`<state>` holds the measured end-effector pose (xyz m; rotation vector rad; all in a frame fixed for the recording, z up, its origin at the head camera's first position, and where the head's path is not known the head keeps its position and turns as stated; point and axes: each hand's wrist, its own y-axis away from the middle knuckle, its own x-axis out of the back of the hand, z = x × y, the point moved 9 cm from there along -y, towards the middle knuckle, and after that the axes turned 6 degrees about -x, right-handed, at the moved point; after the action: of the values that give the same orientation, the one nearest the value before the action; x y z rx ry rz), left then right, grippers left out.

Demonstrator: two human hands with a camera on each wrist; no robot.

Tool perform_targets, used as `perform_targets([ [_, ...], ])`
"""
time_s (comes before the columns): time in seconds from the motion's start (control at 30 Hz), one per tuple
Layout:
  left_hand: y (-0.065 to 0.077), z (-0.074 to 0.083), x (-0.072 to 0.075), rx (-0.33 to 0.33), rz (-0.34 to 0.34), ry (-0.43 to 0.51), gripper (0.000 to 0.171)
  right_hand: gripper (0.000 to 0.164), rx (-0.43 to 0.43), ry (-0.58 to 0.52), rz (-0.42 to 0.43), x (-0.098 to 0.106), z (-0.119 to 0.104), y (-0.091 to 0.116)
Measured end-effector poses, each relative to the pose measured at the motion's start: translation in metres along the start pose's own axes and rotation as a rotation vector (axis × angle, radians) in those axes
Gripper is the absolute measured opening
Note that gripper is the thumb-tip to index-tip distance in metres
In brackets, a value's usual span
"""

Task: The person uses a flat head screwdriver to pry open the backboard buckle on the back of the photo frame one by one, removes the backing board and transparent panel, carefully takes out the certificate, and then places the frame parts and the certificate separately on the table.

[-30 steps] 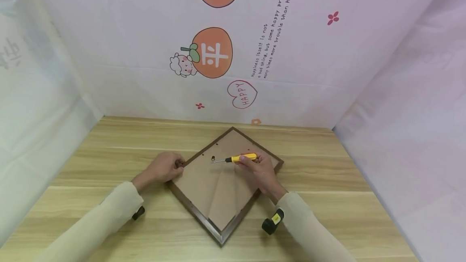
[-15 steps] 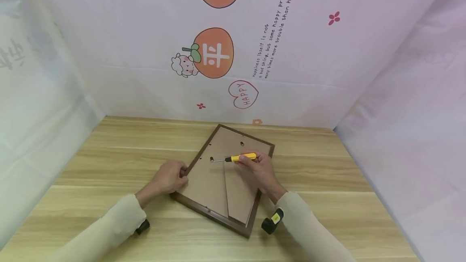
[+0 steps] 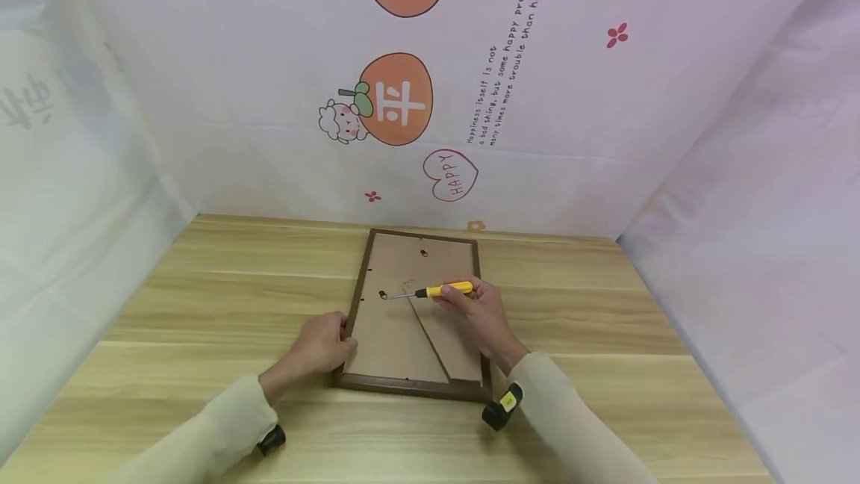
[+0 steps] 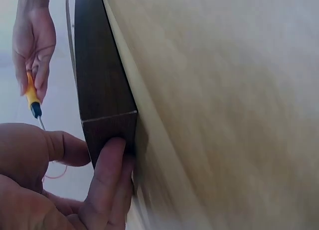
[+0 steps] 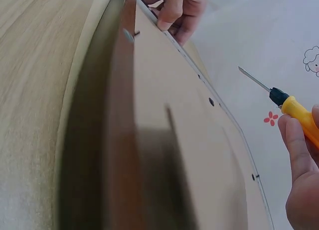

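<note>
A brown picture frame [image 3: 411,387] lies face down on the table, its tan backing board [image 3: 386,342] upward. My left hand [image 3: 325,343] grips the frame's left edge near the front corner; in the left wrist view its thumb and fingers [image 4: 107,177] pinch the dark wooden rim. My right hand [image 3: 478,316] holds a yellow screwdriver [image 3: 452,290] above the board, its thin metal shaft pointing left towards a small hanging hook [image 3: 383,294]. In the right wrist view the screwdriver's tip [image 5: 246,73] is apart from the board. A stand flap [image 3: 457,342] lies on the board's right half.
The wood-grain table [image 3: 222,305] bears the frame. White printed cloth [image 3: 282,81] rises behind and on both sides. A second hook [image 3: 423,253] and small dark tabs [image 3: 369,270] sit on the board. A black strap device [image 3: 502,408] is on my right wrist.
The frame has turned counterclockwise on the table from a diamond slant to nearly straight. My left hand, on its edge, has moved right and towards me. The right hand and screwdriver barely moved.
</note>
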<state>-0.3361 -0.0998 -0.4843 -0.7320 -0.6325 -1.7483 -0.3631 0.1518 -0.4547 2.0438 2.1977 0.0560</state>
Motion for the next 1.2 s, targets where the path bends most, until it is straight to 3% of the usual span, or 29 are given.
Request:
perform_targets([
  [0.13, 0.001, -0.002, -0.004, 0.032, -0.004, 0.061, 0.042, 0.031, 0.007, 0.018, 0.008, -0.001, -0.001, -0.002],
  [0.37, 0.001, -0.006, -0.007, 0.061, -0.023, 0.117, 0.040, 0.032, 0.003, 0.039, 0.005, -0.002, 0.001, -0.003],
  [0.63, -0.005, -0.011, -0.004, 0.088, -0.062, 0.105, 0.042, 0.036, -0.013, 0.128, 0.023, -0.007, 0.009, -0.012],
  [0.9, -0.021, -0.011, 0.002, 0.042, -0.039, 0.087, 0.039, 0.033, 0.007, 0.199, 0.013, -0.024, 0.018, -0.026],
  [1.2, -0.031, -0.011, 0.005, 0.019, -0.024, 0.071, 0.044, 0.027, -0.020, 0.195, 0.014, -0.033, 0.028, -0.040],
])
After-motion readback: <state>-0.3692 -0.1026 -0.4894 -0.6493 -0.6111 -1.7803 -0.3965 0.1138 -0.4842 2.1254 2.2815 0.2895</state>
